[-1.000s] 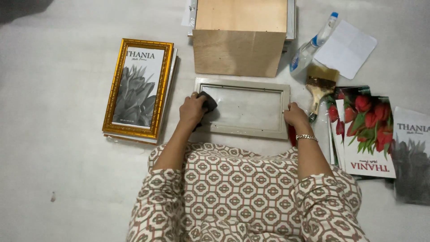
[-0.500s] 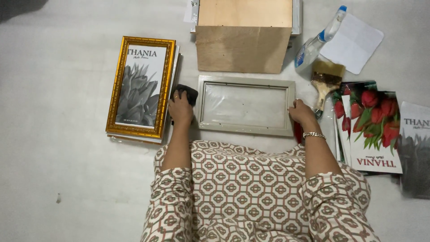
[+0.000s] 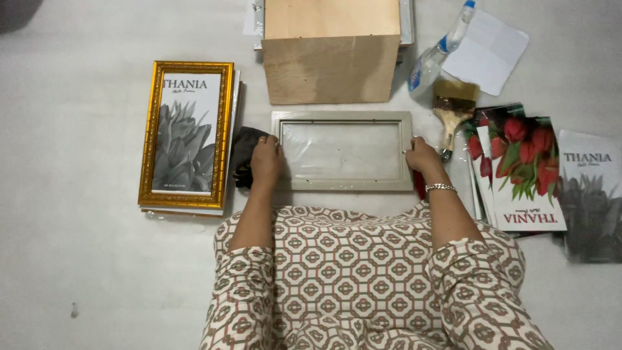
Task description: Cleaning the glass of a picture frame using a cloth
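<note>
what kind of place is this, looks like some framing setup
Probably a small picture-framing work spot on a pale floor: an empty grey frame held by both hands, a finished gold frame, a stack of flower prints and a brush.

Left hand (image 3: 266, 157), right hand (image 3: 422, 155), palms down.

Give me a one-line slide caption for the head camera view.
Both hands, left and right, grip a grey picture frame lying flat.

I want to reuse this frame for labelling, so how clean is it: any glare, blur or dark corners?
Head view: even, soft light and sharp focus; faint sheen on the grey frame glass between left hand and right hand; dark shadow in the top-left corner.
</note>
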